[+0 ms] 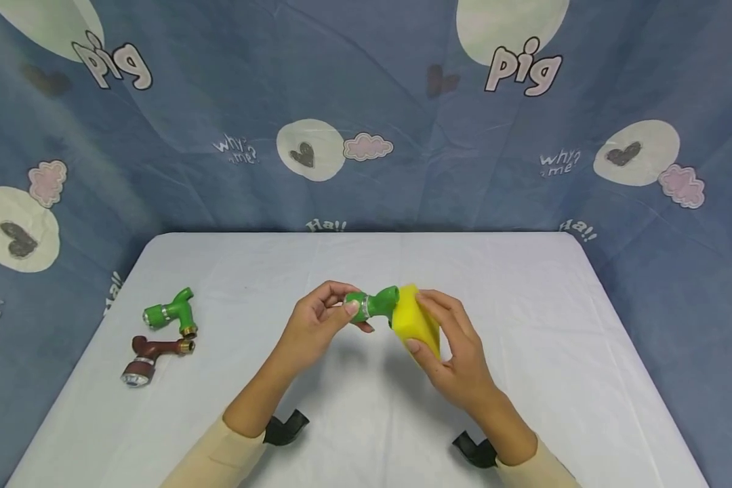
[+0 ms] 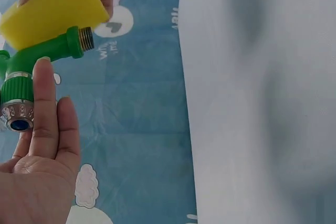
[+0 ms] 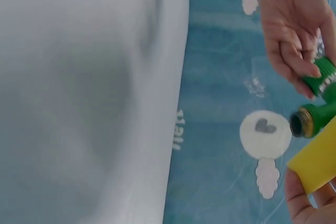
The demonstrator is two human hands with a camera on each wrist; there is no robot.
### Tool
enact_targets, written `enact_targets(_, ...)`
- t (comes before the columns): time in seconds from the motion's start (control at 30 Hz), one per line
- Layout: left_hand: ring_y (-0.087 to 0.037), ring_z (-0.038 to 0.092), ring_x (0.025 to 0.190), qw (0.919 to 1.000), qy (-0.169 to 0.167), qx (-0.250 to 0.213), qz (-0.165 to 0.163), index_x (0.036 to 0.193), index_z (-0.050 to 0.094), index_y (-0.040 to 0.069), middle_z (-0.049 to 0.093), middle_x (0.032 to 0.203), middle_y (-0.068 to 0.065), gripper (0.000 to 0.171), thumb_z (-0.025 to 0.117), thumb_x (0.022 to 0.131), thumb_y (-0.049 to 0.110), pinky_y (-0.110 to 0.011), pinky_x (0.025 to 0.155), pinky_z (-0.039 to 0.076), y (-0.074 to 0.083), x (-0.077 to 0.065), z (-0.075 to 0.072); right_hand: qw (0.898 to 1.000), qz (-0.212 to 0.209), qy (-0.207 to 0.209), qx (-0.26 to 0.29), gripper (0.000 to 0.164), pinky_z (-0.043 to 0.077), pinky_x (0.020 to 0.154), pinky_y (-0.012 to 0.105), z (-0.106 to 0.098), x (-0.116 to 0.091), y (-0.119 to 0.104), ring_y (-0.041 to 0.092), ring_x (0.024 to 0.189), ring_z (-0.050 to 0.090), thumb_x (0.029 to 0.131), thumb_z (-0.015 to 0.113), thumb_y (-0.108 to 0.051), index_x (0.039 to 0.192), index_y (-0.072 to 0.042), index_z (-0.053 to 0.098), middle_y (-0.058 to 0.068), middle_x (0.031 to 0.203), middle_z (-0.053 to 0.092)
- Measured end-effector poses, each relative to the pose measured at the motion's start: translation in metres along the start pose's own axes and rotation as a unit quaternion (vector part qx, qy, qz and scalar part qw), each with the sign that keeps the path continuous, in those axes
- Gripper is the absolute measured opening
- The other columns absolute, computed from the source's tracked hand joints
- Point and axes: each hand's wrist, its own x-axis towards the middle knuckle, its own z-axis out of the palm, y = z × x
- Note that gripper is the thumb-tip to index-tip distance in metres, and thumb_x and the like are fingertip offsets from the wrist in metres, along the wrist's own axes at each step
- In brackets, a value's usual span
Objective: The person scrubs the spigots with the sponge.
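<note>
Above the middle of the table my left hand (image 1: 317, 325) grips a green tap (image 1: 378, 303) by its ribbed knob end. In the left wrist view the threaded brass inlet of that green tap (image 2: 47, 48) points away from the hand, and its chrome cap shows by the fingers. My right hand (image 1: 457, 352) holds a yellow sponge (image 1: 416, 322) between thumb and fingers. One face of the sponge touches the tap's body beside the spout, as the yellow sponge (image 2: 58, 11) in the left wrist view also shows.
On the table's left side lie a second green tap (image 1: 173, 313) and, nearer, a brown tap (image 1: 152, 359). White cloth covers the table (image 1: 524, 285). Behind it hangs a blue printed curtain (image 1: 402, 183). Black wrist mounts (image 1: 287, 428) show at both forearms.
</note>
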Motion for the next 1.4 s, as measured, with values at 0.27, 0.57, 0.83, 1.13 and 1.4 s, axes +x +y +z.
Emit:
enact_targets(0.27,-0.038,0.076,0.087,0.9997,0.023,0.001,-0.012,0.128,0.057,-0.005,0.069,0.113,-0.020,0.029,0.063,0.107,0.014,-0.038,0.100,0.055,0.003,-0.003,-0.001,0.997,0.022,-0.051,-0.045,0.053,0.046,0.107,0.025,0.004,-0.013,0.004,0.033,0.126,0.054,0.106,0.061,-0.042,0.143,-0.005,0.060,0.017,0.144,0.054)
enact_targets(0.57,-0.034,0.076,0.087,0.9981,0.052,0.021,-0.025,0.128,0.057,-0.002,0.067,0.114,-0.018,0.028,0.062,0.107,0.016,-0.036,0.102,0.054,0.002,-0.002,-0.002,0.989,0.053,-0.080,-0.115,0.051,0.048,0.102,0.034,-0.002,-0.029,0.008,0.032,0.124,0.053,0.096,0.077,-0.026,0.142,-0.010,0.063,0.013,0.142,0.056)
enact_targets(0.83,-0.033,0.075,0.073,0.9855,0.103,0.089,-0.101,0.115,0.066,0.004,0.076,0.096,-0.011,0.035,0.065,0.106,0.038,-0.044,0.100,0.052,0.001,-0.001,0.002,0.982,-0.108,-0.010,-0.152,0.041,0.047,0.104,0.035,0.009,-0.014,-0.013,0.038,0.114,0.058,0.106,0.061,-0.036,0.130,-0.004,0.068,0.019,0.132,0.062)
enact_targets(1.13,-0.030,0.069,0.073,0.9871,-0.005,0.127,-0.097,0.116,0.071,0.007,0.073,0.090,-0.010,0.031,0.058,0.109,0.035,-0.047,0.075,0.059,0.001,-0.004,0.004,0.976,-0.135,-0.012,-0.171,0.036,0.046,0.091,0.050,0.017,0.007,-0.018,0.038,0.114,0.055,0.107,0.057,-0.030,0.131,-0.007,0.069,0.018,0.132,0.062)
enact_targets(1.4,-0.030,0.071,0.071,0.9843,0.011,0.138,-0.110,0.111,0.071,0.010,0.075,0.088,-0.009,0.032,0.063,0.106,0.041,-0.046,0.076,0.057,-0.003,-0.003,0.004,0.979,-0.092,-0.064,-0.172,0.031,0.046,0.088,0.050,0.014,-0.002,-0.017,0.035,0.115,0.056,0.103,0.057,-0.025,0.125,-0.011,0.074,0.011,0.133,0.065)
